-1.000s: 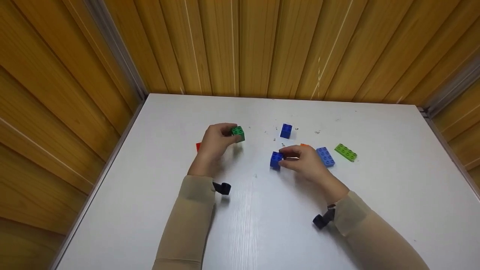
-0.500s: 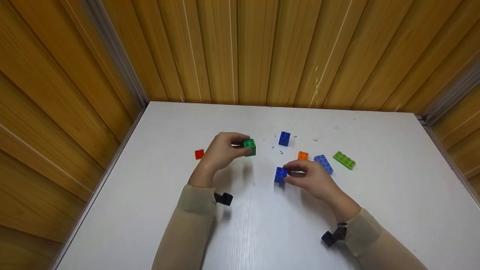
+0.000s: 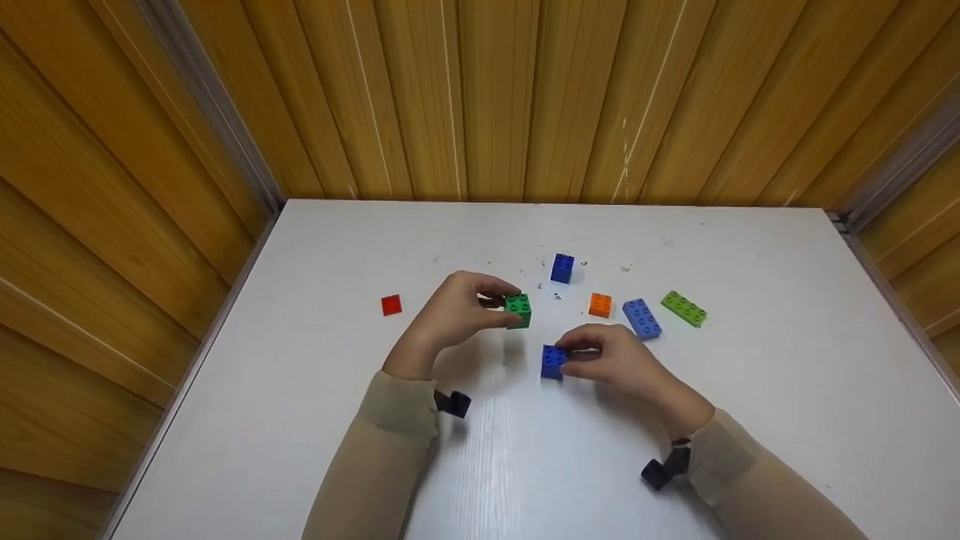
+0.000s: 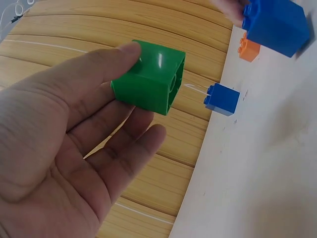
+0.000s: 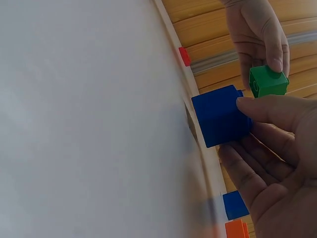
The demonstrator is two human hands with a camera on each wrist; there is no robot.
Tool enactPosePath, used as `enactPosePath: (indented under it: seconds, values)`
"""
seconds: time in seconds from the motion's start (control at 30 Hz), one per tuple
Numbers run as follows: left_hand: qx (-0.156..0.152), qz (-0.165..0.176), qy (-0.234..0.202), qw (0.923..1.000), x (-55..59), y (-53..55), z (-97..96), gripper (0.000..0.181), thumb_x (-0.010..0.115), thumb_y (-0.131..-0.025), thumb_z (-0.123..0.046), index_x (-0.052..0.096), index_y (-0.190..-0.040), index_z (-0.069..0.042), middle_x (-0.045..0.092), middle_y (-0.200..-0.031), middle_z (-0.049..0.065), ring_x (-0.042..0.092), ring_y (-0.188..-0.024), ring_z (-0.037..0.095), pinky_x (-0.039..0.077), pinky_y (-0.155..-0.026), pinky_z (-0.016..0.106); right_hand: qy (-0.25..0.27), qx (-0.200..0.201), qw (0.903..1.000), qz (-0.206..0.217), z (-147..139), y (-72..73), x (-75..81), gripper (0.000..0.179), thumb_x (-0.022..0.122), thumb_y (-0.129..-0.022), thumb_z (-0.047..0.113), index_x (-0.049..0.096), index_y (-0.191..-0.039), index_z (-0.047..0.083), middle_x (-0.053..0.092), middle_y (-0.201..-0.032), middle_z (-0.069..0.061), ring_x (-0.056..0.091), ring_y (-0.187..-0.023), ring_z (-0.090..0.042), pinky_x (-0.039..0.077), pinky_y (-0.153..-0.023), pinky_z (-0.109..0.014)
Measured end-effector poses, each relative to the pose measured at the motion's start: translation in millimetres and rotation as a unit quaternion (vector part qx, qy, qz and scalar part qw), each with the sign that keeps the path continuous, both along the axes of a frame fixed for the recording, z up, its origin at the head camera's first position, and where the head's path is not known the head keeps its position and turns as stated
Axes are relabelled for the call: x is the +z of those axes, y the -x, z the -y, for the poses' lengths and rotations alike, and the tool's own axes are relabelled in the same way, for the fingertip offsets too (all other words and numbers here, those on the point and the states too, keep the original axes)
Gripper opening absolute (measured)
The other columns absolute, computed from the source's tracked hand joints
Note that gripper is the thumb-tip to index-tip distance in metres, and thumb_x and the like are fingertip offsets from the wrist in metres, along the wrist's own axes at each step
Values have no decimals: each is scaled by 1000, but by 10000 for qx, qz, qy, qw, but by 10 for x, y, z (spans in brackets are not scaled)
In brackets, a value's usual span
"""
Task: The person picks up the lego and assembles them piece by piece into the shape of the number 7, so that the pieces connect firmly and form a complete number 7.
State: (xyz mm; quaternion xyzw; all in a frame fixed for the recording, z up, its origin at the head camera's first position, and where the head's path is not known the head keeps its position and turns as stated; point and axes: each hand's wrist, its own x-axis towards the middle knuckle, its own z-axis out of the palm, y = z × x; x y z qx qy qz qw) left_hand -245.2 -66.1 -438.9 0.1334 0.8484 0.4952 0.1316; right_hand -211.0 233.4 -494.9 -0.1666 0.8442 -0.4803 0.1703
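Between thumb and fingers, my left hand point(image 3: 465, 307) pinches a green toy building brick point(image 3: 517, 310), studs up, raised above the table with its shadow below. The left wrist view shows the hollow underside of this green brick point(image 4: 151, 77). My right hand point(image 3: 619, 360) pinches a dark blue brick point(image 3: 553, 361) by its near side, low over the table, to the right of and nearer than the green one. In the right wrist view the blue brick point(image 5: 220, 116) fills the space before the thumb, with the green brick point(image 5: 267, 82) beyond it.
On the white table point(image 3: 300, 420) lie a flat red piece point(image 3: 391, 304) at left, another dark blue brick point(image 3: 562, 268) farther back, and, to the right, an orange brick point(image 3: 600, 304), a lighter blue long brick point(image 3: 642, 319) and a lime green long brick point(image 3: 684, 308). Wood-panel walls point(image 3: 495, 97) surround it.
My left hand has carried the green brick rightward and nearer, toward the blue brick. The right hand, still holding its blue brick, has come slightly nearer. The red and orange pieces are now uncovered.
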Motion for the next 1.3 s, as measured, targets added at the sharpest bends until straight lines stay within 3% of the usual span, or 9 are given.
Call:
enactPosePath:
  seconds: [0.23, 0.6, 0.9, 1.3]
  values:
    - [-438, -109, -13, 9990, -3, -30, -71, 40, 98, -91, -21, 87, -129, -18, 84, -126, -3, 77, -119, 26, 66, -107, 38, -33, 130, 9999, 84, 9, -4, -17, 34, 86, -100, 12, 81, -133, 7, 79, -138, -16, 79, -130, -35, 65, -110, -35]
    - [-744, 152, 167, 9970, -32, -120, -246, 38, 98, -90, -18, 87, -126, -25, 84, -123, -8, 77, -125, 22, 63, -115, 39, -61, 169, 9997, 160, 2, -39, -54, 46, 85, -100, 15, 75, -143, 2, 79, -142, -17, 76, -135, -37, 62, -117, -45]
    - [-1156, 52, 134, 9932, -95, -107, -346, 35, 97, -91, -14, 88, -124, -21, 85, -119, -9, 78, -120, 14, 63, -115, 36, -24, 138, 9998, 117, 2, -5, -40, 42, 86, -100, 18, 78, -140, 5, 81, -140, -15, 77, -134, -35, 61, -118, -45]
    - [-1378, -63, 60, 9904, -184, -117, -396, 33, 97, -90, -11, 88, -121, -16, 86, -117, -5, 79, -119, 15, 63, -114, 36, -114, 157, 9998, -33, 13, -14, -24, 36, 87, -101, 23, 83, -135, 10, 84, -134, -10, 78, -132, -33, 60, -119, -53]
